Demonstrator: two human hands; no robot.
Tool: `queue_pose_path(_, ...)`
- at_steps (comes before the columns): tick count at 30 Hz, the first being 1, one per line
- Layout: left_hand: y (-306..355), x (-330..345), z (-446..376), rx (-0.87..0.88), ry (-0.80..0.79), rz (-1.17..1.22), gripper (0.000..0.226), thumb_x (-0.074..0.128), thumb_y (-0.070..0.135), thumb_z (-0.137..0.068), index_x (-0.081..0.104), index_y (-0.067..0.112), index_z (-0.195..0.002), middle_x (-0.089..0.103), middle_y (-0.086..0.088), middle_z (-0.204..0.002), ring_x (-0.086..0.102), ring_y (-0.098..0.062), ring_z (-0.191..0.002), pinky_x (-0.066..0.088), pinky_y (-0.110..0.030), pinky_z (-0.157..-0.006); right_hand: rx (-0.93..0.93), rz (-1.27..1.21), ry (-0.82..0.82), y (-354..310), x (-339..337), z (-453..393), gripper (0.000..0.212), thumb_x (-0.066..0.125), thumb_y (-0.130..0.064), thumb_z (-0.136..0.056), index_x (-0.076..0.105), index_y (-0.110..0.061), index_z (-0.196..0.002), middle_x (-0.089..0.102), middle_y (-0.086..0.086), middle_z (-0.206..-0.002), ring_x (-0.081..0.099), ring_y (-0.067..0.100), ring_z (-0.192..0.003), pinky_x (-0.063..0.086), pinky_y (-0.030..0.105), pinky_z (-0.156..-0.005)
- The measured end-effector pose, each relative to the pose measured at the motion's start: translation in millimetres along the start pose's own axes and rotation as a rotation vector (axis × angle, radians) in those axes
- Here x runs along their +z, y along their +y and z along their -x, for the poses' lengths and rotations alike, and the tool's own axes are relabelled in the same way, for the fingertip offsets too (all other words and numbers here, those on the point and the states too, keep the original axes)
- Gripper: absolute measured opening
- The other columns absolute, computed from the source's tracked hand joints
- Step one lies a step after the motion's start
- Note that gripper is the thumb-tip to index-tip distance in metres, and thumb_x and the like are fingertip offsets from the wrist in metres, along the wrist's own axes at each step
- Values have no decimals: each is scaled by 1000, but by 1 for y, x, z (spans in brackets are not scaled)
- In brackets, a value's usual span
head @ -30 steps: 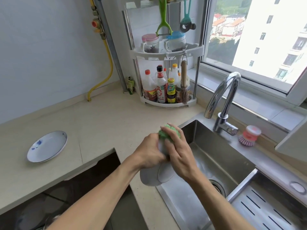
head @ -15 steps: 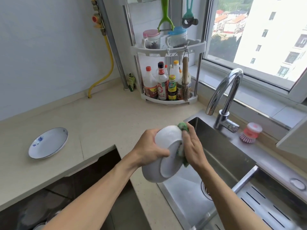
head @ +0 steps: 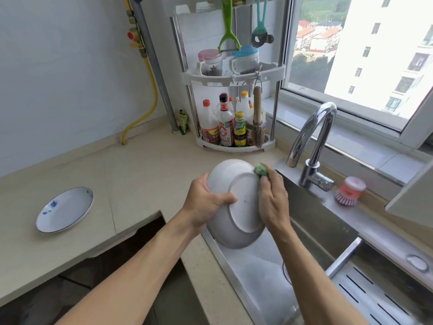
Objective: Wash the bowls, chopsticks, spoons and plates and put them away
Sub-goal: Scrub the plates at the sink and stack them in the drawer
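**Scrubbing the underside of a white bowl over the sink**

Left hand (head: 206, 202) grips the white bowl (head: 232, 202) at its rim, thumb curled onto the outer wall, rest of the fingers hidden behind. Bowl is tipped on edge, base ring facing the camera, held above the near-left corner of the steel sink (head: 311, 221). Right hand (head: 273, 202) presses a green scouring pad (head: 261, 170) against the bowl's upper right rim, fingers curled round the pad.

Step, as I read it: washing stage, outside of one bowl. Next move likely calls for wiping round the wall, then a rinse under the faucet (head: 311, 141); no water seen running.

Room: sink basin below is open, drain partly hidden by the right forearm. Faucet spout hangs near, right of the bowl — a swing that way could knock it. Counter (head: 140, 174) left has free surface; a blue-patterned plate (head: 64, 209) lies well apart near the counter's front edge. Dish brush (head: 350, 191) sits behind the sink, bottle rack (head: 234, 109) in the corner.
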State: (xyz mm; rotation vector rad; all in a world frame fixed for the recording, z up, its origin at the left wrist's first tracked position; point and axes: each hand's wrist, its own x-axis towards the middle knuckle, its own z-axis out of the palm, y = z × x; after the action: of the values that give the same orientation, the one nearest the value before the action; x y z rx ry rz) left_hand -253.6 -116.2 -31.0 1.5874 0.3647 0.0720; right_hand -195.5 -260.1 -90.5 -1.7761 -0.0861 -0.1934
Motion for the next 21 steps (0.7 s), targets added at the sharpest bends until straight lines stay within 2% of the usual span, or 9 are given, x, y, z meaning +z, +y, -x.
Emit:
queue_pose_path(4, -7, 10, 0, 27, 34, 15, 51, 77, 5, -53, 70, 4, -103, 75, -18, -100, 72, -31, -91, 60, -47, -84, -244, 61, -252, -20, 10, 10, 44, 37, -34, -97, 56, -32, -137, 39, -7, -152, 40, 8, -136, 31, 29, -111)
queue_pose_path(7, -4, 5, -4, 4, 47, 82, 47, 76, 2, -54, 70, 1, -101, 75, -18, -95, 71, -29, -84, 61, -41, -77, -419, 169, -318, -3, 6, 21, 44, 36, -34, -101, 48, -37, -143, 29, -11, -158, 24, 6, -147, 20, 38, -120)
queue_pose_path(9, -2, 3, -2, -29, 60, 100, 40, 78, -4, -57, 70, 5, -95, 75, -14, -91, 72, -28, -81, 62, -41, -75, -335, 207, -284, 8, -4, 13, 43, 35, -36, -101, 43, -43, -143, 25, -18, -155, 19, 1, -148, 12, 46, -123)
queue_pose_path(11, -2, 4, 0, -44, 110, 117, 39, 79, -7, -59, 70, 6, -95, 75, -14, -93, 72, -30, -83, 62, -43, -75, -194, 177, -287, 8, -6, 13, 44, 33, -40, -100, 42, -44, -143, 24, -19, -153, 21, 6, -148, 15, 49, -123)
queue_pose_path(13, -2, 2, -3, -50, 182, 147, 45, 81, -4, -57, 69, 2, -100, 74, -19, -98, 72, -33, -84, 61, -41, -70, -218, 147, -377, 0, 0, 29, 48, 33, -44, -99, 44, -38, -145, 26, -14, -158, 21, 6, -149, 19, 40, -123)
queue_pose_path(16, -4, -7, -6, -64, 259, 149, 40, 77, -10, -67, 68, 1, -105, 72, -19, -102, 71, -36, -90, 61, -40, -69, -273, 131, -501, 1, -3, 52, 50, 33, -44, -100, 43, -32, -148, 33, -11, -158, 27, 1, -146, 25, 24, -119)
queue_pose_path(18, -4, -13, -4, -83, 254, 142, 42, 77, -9, -68, 67, 3, -108, 72, -17, -104, 70, -35, -93, 62, -44, -74, -302, 251, -523, 11, -10, 43, 48, 36, -37, -103, 41, -31, -150, 30, -8, -160, 25, 6, -148, 25, 29, -121)
queue_pose_path(21, -4, -13, -1, -108, 207, 125, 44, 78, -9, -69, 66, 5, -110, 72, -16, -105, 70, -34, -95, 61, -48, -81, -202, 341, -427, 10, -3, 17, 47, 40, -25, -106, 36, -28, -152, 21, -6, -163, 20, 15, -151, 21, 36, -122)
